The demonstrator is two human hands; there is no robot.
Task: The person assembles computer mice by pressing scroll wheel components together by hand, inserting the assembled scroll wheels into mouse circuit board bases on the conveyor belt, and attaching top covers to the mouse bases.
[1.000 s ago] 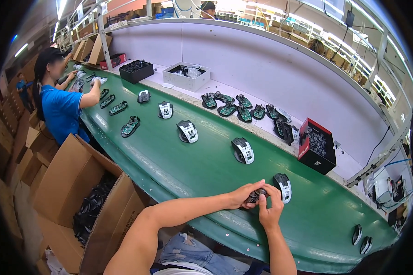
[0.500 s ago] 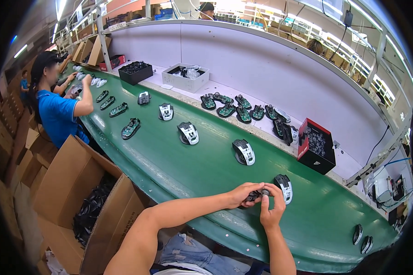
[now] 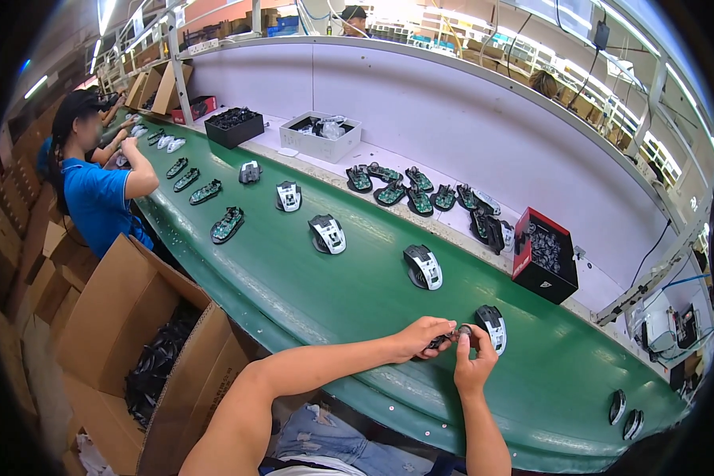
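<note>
Above the green belt (image 3: 357, 297), my left hand (image 3: 420, 337) is closed on a dark piece, probably a mouse base (image 3: 438, 342), mostly hidden by the fingers. My right hand (image 3: 476, 363) pinches a small round dark part, like a scroll wheel (image 3: 465, 330), between thumb and fingers. This wheel is held just right of the piece in my left hand, with a small gap between them. Right behind my right hand lies a black and white mouse shell (image 3: 492, 328). Another such shell (image 3: 423, 266) rests farther up the belt.
Mouse bases with green boards (image 3: 389, 192) crowd the back ledge. Beside them stands a red and black box (image 3: 546, 250) of small dark parts. A cardboard carton (image 3: 184, 373) of black parts is at my left. Beyond it, a blue-shirted person (image 3: 95, 194) works along the belt.
My right hand has shifted slightly right and down with the wheel, away from the left hand's piece. Shells on the belt have slid slightly toward the lower right. The co-worker's arm has moved.
</note>
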